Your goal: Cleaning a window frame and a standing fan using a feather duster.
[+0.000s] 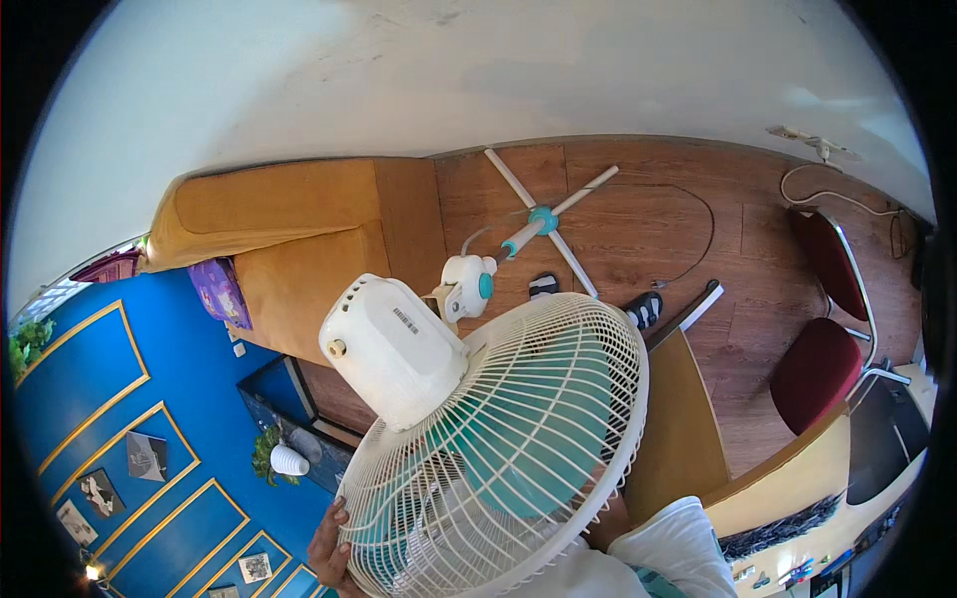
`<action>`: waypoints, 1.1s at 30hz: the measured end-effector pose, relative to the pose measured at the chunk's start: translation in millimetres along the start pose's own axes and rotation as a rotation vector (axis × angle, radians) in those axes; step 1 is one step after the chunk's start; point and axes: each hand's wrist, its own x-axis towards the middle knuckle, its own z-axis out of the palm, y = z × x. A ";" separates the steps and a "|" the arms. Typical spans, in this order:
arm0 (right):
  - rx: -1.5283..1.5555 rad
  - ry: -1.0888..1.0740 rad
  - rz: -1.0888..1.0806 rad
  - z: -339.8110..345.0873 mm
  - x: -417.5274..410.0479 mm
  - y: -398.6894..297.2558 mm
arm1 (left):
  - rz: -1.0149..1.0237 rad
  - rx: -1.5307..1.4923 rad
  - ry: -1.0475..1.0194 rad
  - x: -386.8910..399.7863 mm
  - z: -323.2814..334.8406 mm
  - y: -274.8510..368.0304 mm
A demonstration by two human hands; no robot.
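A white pedestal fan with a teal hub and teal blades stands tilted in front of me. Its wire guard [553, 389] fills the lower middle of the view, and its white motor housing [396, 344] faces up. My left hand [329, 549] grips the guard's rim at the lower left, fingers curled over the wires. On the right, my right forearm [611, 516] comes from a white sleeve and passes behind the guard; the right hand is mostly hidden there. The pole [523, 238] runs down to a cross-shaped base [543, 221] on the wooden floor.
A mustard sofa [306, 276] with a purple cushion [219, 291] stands at the left. The fan's cord [710, 217] loops over the floor near my sandals [644, 308]. To the right are a maroon chair [815, 374] and a wooden desk panel [677, 433]. A potted plant [288, 460] sits lower left.
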 end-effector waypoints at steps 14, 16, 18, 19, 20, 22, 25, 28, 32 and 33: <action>0.011 -0.016 -0.032 -13.9 -21.8 -1.4 | 0.143 -0.077 0.131 -6.1 28.8 -3.7; 0.019 -0.031 -0.037 -8.9 -17.9 -1.2 | 0.172 -0.127 0.104 -6.2 30.0 -3.9; 0.041 -0.062 -0.052 1.7 -6.9 0.3 | 0.176 -0.088 0.130 -3.5 30.2 -2.1; 0.052 -0.082 -0.061 9.5 1.5 1.9 | 0.190 -0.080 0.126 -0.9 29.7 -0.5; 0.073 -0.109 -0.070 19.0 12.9 3.7 | 0.205 -0.071 0.123 2.0 29.1 1.2; 0.128 -0.168 -0.091 43.1 42.3 8.4 | 0.137 -0.095 0.078 8.0 23.1 6.3; 0.245 -0.289 -0.135 86.8 96.7 15.6 | 0.184 -0.165 0.045 17.3 12.0 10.6; 0.365 -0.408 -0.204 119.5 144.2 8.3 | -0.039 0.017 0.098 39.8 -17.5 15.6; 0.437 -0.400 -0.215 121.3 181.2 -28.3 | 0.365 -0.064 0.113 121.3 -38.0 28.4; 0.439 -0.334 -0.224 116.2 189.4 -39.2 | 0.425 -0.089 0.050 146.7 -34.9 38.7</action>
